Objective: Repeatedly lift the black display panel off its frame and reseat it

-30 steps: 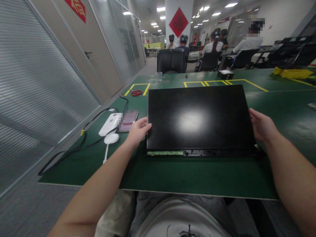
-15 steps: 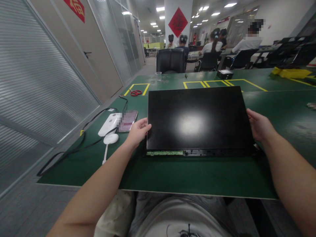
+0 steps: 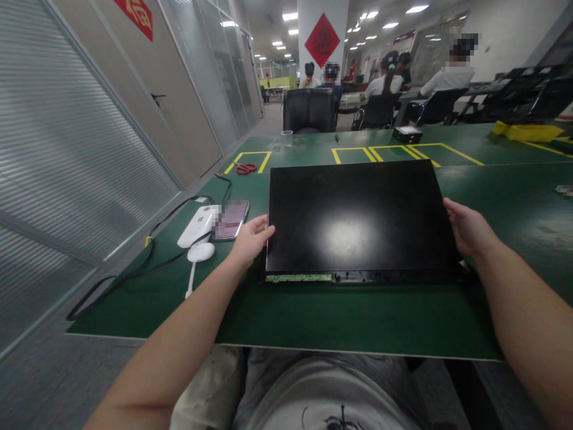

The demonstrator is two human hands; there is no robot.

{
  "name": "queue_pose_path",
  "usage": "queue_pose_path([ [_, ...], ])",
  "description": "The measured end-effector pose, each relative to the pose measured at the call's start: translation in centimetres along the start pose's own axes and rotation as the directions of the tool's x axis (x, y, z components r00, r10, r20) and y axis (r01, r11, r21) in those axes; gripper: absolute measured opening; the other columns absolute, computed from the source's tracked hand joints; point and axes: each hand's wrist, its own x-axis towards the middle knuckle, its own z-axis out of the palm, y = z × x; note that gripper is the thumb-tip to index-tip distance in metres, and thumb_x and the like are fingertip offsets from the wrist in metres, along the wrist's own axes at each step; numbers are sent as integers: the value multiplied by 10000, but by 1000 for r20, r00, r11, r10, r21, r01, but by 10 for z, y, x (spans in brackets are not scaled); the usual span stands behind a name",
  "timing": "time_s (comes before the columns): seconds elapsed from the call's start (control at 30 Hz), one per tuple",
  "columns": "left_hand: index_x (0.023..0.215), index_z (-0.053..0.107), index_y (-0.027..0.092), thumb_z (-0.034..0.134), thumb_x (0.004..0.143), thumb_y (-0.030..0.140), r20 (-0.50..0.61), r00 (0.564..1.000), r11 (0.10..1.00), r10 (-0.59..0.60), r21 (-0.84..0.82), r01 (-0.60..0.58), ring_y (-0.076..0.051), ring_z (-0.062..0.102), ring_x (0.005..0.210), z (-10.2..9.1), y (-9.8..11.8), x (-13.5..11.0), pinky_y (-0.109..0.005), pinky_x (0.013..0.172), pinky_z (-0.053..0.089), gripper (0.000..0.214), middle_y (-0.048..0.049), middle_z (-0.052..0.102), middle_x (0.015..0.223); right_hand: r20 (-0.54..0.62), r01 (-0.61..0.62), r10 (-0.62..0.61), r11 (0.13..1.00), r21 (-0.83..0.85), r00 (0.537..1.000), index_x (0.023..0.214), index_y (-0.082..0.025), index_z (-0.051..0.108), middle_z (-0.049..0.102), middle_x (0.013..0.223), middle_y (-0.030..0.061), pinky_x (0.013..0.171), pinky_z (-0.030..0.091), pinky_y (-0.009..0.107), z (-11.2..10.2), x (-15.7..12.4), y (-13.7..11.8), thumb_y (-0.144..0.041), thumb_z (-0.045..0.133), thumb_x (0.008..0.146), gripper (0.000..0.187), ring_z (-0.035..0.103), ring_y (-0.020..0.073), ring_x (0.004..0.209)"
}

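A black flat display panel [image 3: 358,215] tilts in front of me, its near edge low over the green table and its far edge raised. Along that near edge runs a green circuit strip [image 3: 299,278] at the left, followed by a dark bezel. My left hand [image 3: 253,239] grips the panel's left edge, thumb on the front and fingers partly hidden behind. On the opposite side, my right hand [image 3: 472,230] holds the right edge, its fingertips behind the panel. A pale patch of reflected light shows on the glossy surface.
Left of the panel lie a phone [image 3: 231,220], a white device [image 3: 197,227], a round white puck [image 3: 201,252] with a cable, and black cords. Red scissors [image 3: 246,169], a clear cup [image 3: 287,138] and a black box [image 3: 407,134] are farther back. Several people sit beyond the table.
The panel's far edge has dropped slightly toward the table, and my right hand has shifted a little to the left. My left hand stays on its edge.
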Motion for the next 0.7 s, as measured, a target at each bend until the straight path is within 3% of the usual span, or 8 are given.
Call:
queue_pose_path([
  [0.27,963,713,152,798,623,241,16,1000,1000,26,-8,-25,-118,552,578,-1,-2,0,-208,514,386,362,33,588,604,-15,28,-29,998,-47,999,1049,-252,720,767,902,78,823,606,486,-4,6,2,-391,521,814,337,732,300,856],
  [0.47,997,719,152,808,636,254,34,999,999,35,-3,-35,-145,588,637,-2,-5,2,-241,600,447,385,23,604,617,46,29,-26,997,-69,999,953,-255,719,756,822,84,810,601,481,-7,11,6,-437,518,809,306,727,295,782],
  [0.7,970,723,155,811,630,261,29,999,999,45,-8,-45,-150,595,648,-1,-4,2,-242,615,457,366,41,567,568,-57,2,-2,1000,-8,998,952,-248,729,761,838,64,835,601,455,3,1,2,-387,511,828,287,731,282,858],
])
